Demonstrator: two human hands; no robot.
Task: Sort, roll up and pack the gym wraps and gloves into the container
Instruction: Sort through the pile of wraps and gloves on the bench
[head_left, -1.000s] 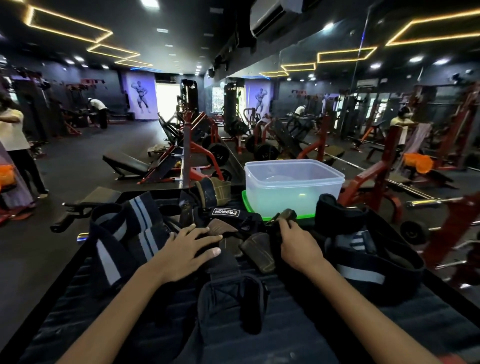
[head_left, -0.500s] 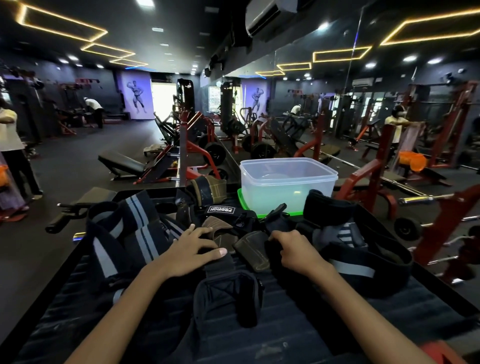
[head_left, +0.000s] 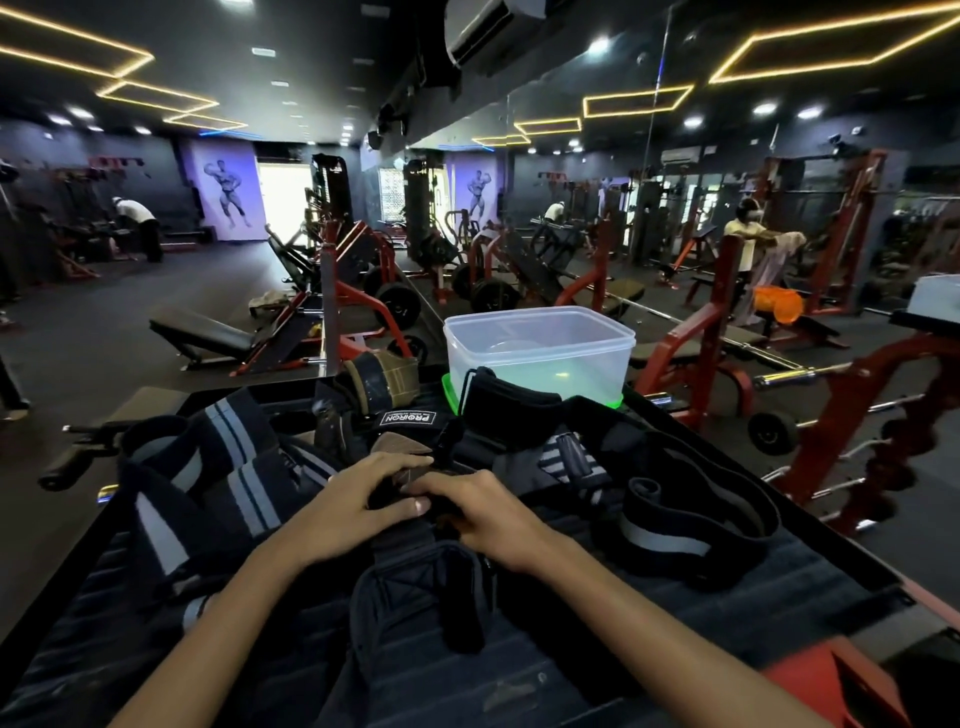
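Both hands are right in the middle of the pile here. The left hand (head_left: 349, 506) has its fingers curled over a black strap with a tan leather pad (head_left: 410, 470), thumb pressing in from the side, so it's grasping that piece. The right hand (head_left: 480, 512) sits just beside it, touching the left one, fingers bent down onto the same black strap; looks like it's pinching it too, though the fingertips are partly hidden.

The clear plastic container with a green lid under it (head_left: 540, 353) stands at the far edge of the dark ribbed tabletop (head_left: 701, 613), well apart from the hands, nothing inside that I can make out. Leaning against its front wall is a black rolled wrap (head_left: 506, 397).

Off to the left lies a bunch of long black wraps with grey stripes (head_left: 218, 467), loose and unrolled. Behind the hands there's a black strap with a white PROIRON label (head_left: 406, 418), and further back a tan and black glove (head_left: 384, 382) standing up a bit. On the right, a wide black band with a grey stripe (head_left: 696, 525) loops around on the tabletop. Closest to the camera, between the 2 forearms, lies a black stitched padded grip (head_left: 421, 587).
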